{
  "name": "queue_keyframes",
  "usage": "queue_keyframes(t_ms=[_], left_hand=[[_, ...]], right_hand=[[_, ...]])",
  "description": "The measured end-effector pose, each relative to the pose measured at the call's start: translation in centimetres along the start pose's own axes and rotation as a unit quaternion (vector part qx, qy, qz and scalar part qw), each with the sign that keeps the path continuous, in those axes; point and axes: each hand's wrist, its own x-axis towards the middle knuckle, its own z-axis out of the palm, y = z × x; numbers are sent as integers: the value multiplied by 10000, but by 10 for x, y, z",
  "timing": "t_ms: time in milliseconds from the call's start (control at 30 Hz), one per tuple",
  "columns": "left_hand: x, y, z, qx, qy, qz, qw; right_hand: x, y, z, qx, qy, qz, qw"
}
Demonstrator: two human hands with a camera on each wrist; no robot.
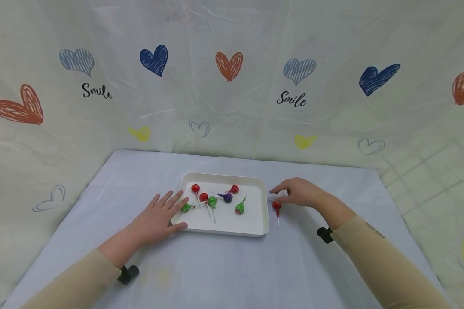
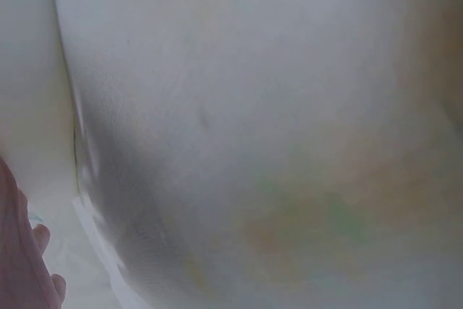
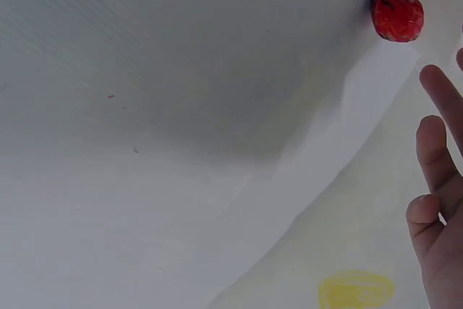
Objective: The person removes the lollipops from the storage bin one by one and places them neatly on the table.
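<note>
While the right hand hangs just outside the white tray, off its right side, its fingers are loosely extended, thumb and forefinger parted, and I see nothing pinched between them. A lone red lollipop lies under the fingertips, beside the tray's right wall, its stick toward the person; whether skin meets wrapper I can't tell. I'd judge the step in hand a reach for that candy; picking it up calls for bringing thumb and forefinger together around the wrapped head. The left hand is spread wide over the tray's left edge; whether it presses down, I can't make out. Inside the tray, red, green and purple lollipops lie scattered. Beyond the tray's far side hangs a heart-printed sheet.
</note>
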Motion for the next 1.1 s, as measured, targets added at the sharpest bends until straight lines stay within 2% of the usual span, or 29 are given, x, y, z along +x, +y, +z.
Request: queue_keyframes(t_ms=[200, 433, 733, 1100], left_hand=[[-1, 2, -2, -49, -23, -50, 10000], [-1, 3, 0, -2, -47, -59, 10000], [0, 1, 3, 6, -45, -60, 10000], [0, 2, 2, 31, -53, -87, 9999]], right_hand=[[4, -13, -9, 168, 38, -85, 9998], [16, -38, -14, 134, -182, -302, 9993], [32, -68, -8, -203, -374, -732, 9964], [44, -85, 6, -838, -727, -1013, 9887]])
